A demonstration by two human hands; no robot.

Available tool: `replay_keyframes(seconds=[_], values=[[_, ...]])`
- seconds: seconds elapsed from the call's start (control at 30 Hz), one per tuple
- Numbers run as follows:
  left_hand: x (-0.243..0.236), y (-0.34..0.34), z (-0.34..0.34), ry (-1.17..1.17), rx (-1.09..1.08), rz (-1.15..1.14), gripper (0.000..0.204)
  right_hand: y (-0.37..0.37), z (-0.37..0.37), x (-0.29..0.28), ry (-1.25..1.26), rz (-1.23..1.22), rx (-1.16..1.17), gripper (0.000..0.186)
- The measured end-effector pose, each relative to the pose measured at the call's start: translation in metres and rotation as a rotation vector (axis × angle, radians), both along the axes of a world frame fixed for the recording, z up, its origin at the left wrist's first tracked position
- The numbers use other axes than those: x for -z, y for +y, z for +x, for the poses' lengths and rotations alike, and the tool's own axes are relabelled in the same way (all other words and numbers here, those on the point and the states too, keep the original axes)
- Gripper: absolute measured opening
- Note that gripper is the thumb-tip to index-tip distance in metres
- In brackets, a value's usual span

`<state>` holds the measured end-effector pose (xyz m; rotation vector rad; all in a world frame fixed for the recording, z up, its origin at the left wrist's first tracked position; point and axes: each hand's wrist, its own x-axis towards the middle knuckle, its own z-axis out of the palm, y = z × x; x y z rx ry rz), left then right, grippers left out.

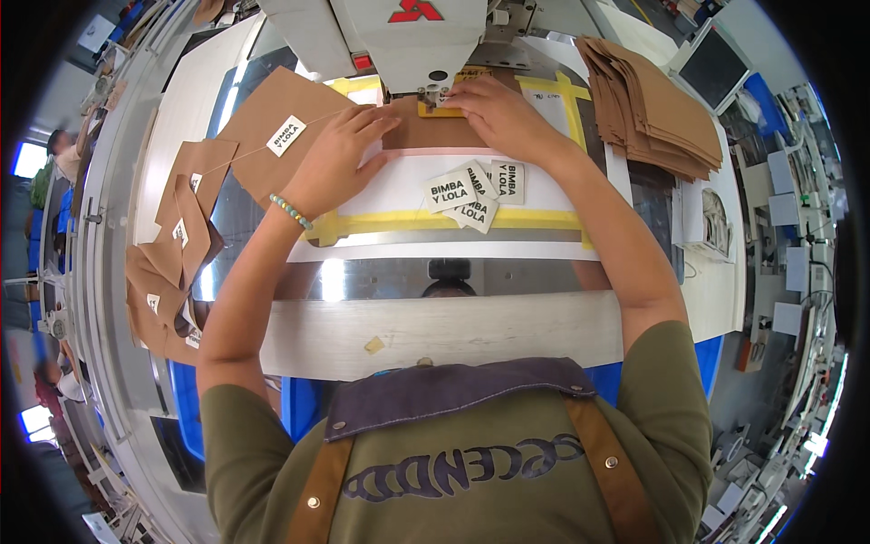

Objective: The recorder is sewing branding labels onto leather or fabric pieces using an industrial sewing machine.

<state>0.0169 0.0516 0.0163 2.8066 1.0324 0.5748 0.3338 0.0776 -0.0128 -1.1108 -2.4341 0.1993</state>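
Observation:
Under the head of a white sewing machine [412, 45] lies a brown fabric or leather-like piece [421, 134]. My left hand [340, 159], wearing a beaded bracelet, rests on its left side, fingers stretched out and thumb apart. Beside the needle area, my right hand [507, 113] reaches in with fingers extended onto the edge of a small yellow guide plate [439, 113]. Whether something thin is beneath those fingertips is hidden. Nearer me, several white printed labels [462, 190] lie in a loose, overlapping pile on a white, yellow-taped sheet [381, 195].
To the left, brown pieces [281, 113] bearing white labels trail over the table edge, joined by thread. A tall stack of brown pieces [648, 109] stands at the right, near a monitor [714, 63]. Blue bins [304, 403] sit below the table's front edge.

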Motion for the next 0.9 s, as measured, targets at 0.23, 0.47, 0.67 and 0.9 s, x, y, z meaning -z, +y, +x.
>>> replay_keyframes(seconds=[0.23,0.47,0.67,0.9], values=[[0.007,0.002,0.005,-0.038,0.033,-0.033,0.051,-0.053,0.004,-0.055,0.21,-0.155,-0.018,0.033],[0.018,0.008,0.01,0.004,0.03,0.014,0.055,-0.192,0.044,-0.192,0.514,0.096,-0.385,0.035],[0.019,0.008,0.024,0.012,0.044,-0.018,0.058,-0.244,0.07,-0.228,0.666,0.351,-0.627,0.021],[0.016,0.003,0.031,0.074,-0.005,-0.051,0.059,-0.245,0.063,-0.229,0.672,0.392,-0.656,0.017]])
